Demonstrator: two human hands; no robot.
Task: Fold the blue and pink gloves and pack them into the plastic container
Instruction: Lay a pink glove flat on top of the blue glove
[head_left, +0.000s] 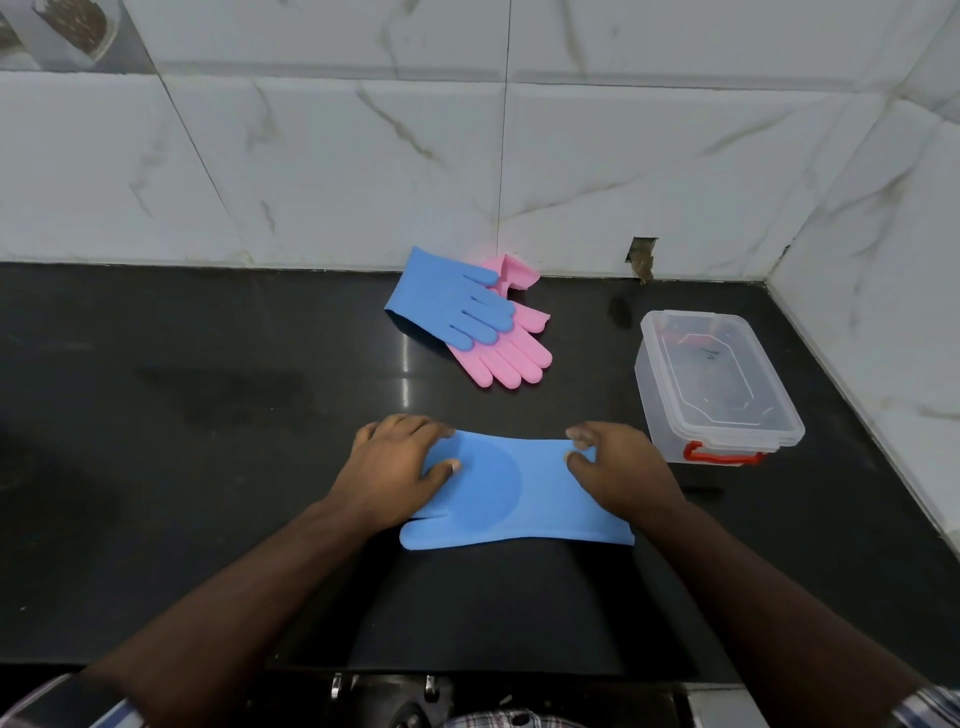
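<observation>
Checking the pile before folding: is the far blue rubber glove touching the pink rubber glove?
Touching. The head view shows the far blue glove lying across the pink glove.

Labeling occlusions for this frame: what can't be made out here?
Head view only:
- Near blue glove: its finger end is under the left hand.
- Pink gloves: count unclear, far blue glove overlaps them.
- Plastic container: no lid in view.

I'm standing in a home kitchen: polished black stone counter (208, 364) in front of me, white marble-look wall tiles (311, 156) running behind and around the corner.
</observation>
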